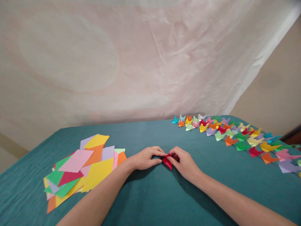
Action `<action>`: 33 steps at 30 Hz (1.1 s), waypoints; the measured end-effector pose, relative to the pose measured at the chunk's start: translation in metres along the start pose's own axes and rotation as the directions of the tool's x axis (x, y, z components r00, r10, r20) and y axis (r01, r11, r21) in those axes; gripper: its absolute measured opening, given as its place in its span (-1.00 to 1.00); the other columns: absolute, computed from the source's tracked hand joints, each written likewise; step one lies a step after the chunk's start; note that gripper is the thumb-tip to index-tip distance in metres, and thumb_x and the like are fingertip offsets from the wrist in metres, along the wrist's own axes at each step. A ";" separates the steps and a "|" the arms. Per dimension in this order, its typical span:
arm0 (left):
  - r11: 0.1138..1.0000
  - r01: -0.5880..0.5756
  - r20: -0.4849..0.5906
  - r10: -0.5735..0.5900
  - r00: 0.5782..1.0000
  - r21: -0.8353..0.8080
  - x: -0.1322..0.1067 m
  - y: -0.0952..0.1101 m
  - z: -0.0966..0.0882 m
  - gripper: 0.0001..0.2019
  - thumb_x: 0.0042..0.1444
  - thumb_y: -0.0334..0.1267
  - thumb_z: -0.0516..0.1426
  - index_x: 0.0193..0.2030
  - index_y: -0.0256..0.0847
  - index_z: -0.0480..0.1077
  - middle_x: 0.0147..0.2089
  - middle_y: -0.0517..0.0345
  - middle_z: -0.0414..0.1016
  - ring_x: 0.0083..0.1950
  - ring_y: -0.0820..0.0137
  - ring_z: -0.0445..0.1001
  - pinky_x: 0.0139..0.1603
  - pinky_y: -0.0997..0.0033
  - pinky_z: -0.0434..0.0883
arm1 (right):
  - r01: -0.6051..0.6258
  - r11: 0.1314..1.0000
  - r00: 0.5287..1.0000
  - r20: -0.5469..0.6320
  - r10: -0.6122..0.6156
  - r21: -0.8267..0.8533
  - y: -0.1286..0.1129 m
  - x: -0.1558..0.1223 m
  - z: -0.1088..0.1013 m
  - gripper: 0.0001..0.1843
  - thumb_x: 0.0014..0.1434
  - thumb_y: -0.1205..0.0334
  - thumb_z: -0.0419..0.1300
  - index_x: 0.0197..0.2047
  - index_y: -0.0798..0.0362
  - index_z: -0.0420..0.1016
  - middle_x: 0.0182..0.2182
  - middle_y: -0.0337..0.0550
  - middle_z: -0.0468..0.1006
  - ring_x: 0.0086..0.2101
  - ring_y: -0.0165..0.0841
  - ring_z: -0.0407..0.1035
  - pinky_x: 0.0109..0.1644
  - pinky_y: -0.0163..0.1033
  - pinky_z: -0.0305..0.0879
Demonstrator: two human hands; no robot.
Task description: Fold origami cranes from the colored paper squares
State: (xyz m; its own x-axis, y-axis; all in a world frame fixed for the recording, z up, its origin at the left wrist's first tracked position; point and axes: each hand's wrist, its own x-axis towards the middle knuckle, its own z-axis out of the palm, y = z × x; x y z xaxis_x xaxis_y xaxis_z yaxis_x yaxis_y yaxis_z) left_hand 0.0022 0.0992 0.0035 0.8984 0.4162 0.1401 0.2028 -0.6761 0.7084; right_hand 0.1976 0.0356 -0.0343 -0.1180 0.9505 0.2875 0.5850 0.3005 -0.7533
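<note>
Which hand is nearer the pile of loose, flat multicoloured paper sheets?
Left. The left hand is to the right of the pile; the right hand is farther right, holding the small folded red paper.

The red piece [167, 162], loose sheets [98, 173] and birds [230, 141] look like smooth matt paper, the table cover [150, 197] like cloth.

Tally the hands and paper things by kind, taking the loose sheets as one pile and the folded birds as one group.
Hands: 2 (left hand, right hand)
Held red paper: 1
Sheet pile: 1
Bird group: 1
Total: 5
</note>
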 end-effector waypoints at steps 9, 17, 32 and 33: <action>0.998 0.069 -0.052 -0.069 0.996 -0.015 0.002 -0.003 0.005 -0.75 0.15 -0.18 0.10 -0.06 -0.15 0.46 -0.11 0.06 0.45 -0.07 0.37 0.40 0.02 0.44 0.27 | -0.005 1.000 1.000 0.017 0.005 0.026 0.000 -0.001 0.001 -0.96 0.10 0.28 0.12 -0.36 0.05 0.36 -0.50 -0.27 0.38 -0.49 -0.42 0.27 -0.42 -0.34 0.19; 0.994 0.066 -0.068 -0.072 0.995 -0.084 0.000 -0.010 0.004 -0.73 0.09 -0.16 0.17 -0.07 -0.16 0.47 -0.16 0.07 0.47 -0.13 0.39 0.41 -0.03 0.45 0.30 | -0.037 0.998 0.999 0.034 0.035 0.050 0.002 -0.001 0.002 -0.91 0.10 0.21 0.12 -0.37 0.04 0.36 -0.47 -0.26 0.39 -0.49 -0.42 0.27 -0.42 -0.32 0.22; 0.992 0.097 -0.131 -0.108 0.985 -0.084 0.002 -0.015 0.009 -0.80 0.07 -0.21 0.18 -0.17 -0.22 0.50 -0.22 0.09 0.48 -0.18 0.42 0.42 -0.09 0.48 0.31 | 0.000 0.999 0.998 0.061 -0.002 0.037 -0.001 -0.001 0.001 -0.99 0.08 0.33 0.14 -0.38 0.06 0.37 -0.42 -0.26 0.33 -0.46 -0.45 0.27 -0.39 -0.34 0.21; 0.991 0.104 -0.142 -0.115 0.983 -0.085 0.003 -0.015 0.010 -0.80 0.07 -0.22 0.18 -0.19 -0.22 0.50 -0.24 0.09 0.49 -0.19 0.42 0.43 -0.11 0.49 0.32 | -0.002 0.999 0.998 0.060 -0.001 0.037 -0.001 -0.001 0.001 -0.98 0.08 0.33 0.14 -0.39 0.06 0.37 -0.42 -0.26 0.33 -0.46 -0.45 0.27 -0.39 -0.34 0.21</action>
State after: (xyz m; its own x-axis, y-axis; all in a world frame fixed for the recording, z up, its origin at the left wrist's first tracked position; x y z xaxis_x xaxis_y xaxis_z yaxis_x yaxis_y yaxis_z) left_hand 0.0057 0.1039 -0.0137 0.8046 0.5734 0.1545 0.2610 -0.5752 0.7752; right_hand 0.1964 0.0343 -0.0345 -0.1666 0.9534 0.2516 0.5548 0.3016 -0.7754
